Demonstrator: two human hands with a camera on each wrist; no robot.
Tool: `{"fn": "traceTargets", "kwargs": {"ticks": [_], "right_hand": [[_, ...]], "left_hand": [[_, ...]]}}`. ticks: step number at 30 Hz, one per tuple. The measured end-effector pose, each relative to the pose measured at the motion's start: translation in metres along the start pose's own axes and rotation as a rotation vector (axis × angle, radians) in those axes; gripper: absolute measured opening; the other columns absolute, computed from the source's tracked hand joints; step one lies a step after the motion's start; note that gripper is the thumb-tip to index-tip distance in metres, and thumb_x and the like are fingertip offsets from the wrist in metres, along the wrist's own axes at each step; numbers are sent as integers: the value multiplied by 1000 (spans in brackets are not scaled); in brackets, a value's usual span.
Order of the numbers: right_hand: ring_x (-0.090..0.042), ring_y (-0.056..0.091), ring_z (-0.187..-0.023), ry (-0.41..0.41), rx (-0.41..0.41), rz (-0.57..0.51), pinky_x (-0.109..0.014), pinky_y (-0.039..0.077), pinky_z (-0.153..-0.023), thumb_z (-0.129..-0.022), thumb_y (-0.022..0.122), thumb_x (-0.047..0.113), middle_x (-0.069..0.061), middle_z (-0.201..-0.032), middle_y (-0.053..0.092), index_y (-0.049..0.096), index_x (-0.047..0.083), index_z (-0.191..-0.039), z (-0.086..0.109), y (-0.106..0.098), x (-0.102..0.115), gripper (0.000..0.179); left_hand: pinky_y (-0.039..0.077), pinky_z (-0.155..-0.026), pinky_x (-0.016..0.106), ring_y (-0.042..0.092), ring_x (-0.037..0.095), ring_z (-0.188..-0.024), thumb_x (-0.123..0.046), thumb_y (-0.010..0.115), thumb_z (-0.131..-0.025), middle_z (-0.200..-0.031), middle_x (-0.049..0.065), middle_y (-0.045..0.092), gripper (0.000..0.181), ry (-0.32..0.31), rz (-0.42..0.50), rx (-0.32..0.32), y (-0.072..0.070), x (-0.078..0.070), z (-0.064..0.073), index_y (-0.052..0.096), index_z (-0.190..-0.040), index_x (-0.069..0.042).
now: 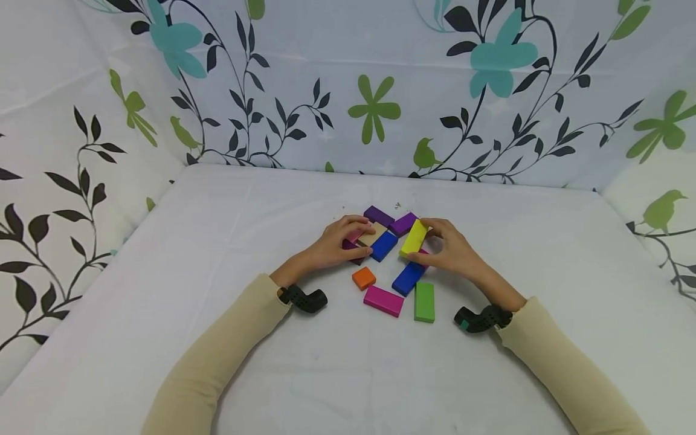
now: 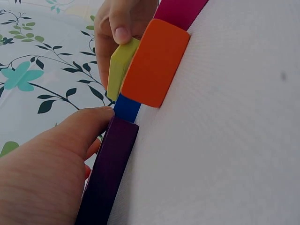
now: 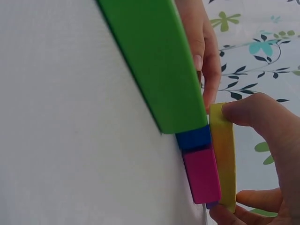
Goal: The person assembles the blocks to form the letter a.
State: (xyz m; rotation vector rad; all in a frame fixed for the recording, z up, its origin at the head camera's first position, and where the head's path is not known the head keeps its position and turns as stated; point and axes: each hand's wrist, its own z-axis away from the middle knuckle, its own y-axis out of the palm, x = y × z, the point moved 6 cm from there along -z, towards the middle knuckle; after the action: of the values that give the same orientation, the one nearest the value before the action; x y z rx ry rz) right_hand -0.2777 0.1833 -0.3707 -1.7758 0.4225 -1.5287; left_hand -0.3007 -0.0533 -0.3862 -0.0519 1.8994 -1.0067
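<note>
In the head view, my right hand (image 1: 448, 248) pinches a yellow block (image 1: 414, 238) between thumb and fingers. The yellow block is tilted, close over a magenta block (image 3: 202, 176) and a blue block (image 1: 406, 281). My left hand (image 1: 339, 243) rests over the cluster at the left. Its thumb touches the corner of another blue block (image 1: 385, 246), and its fingers lie over a tan block (image 1: 376, 233) and a pink block, partly covering them. A dark purple block (image 2: 108, 168) lies under this hand, beside the thumb.
Two purple blocks (image 1: 403, 224) lie at the back of the cluster. Nearer the front are a small orange block (image 1: 364, 278), a magenta block (image 1: 383, 301) and a green block (image 1: 424, 302). A white cloth (image 1: 337, 362) covers the table, and a patterned curtain (image 1: 304, 60) hangs behind.
</note>
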Motion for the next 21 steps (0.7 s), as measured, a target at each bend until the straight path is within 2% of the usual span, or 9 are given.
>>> {"fn": "traceTargets", "kwargs": {"ticks": [21], "right_hand": [[-49,46,-138,-39,35,23,-69,33,-119,-91,79,24,-32,-157,39,39,-8,-157,-12,-14,-14,83]], "left_hand": [[17,-125,66,37,41,-150,-12,71,-99,-155,23,45,41,3,8,-3,0,-1,1,64,-137,3]]}}
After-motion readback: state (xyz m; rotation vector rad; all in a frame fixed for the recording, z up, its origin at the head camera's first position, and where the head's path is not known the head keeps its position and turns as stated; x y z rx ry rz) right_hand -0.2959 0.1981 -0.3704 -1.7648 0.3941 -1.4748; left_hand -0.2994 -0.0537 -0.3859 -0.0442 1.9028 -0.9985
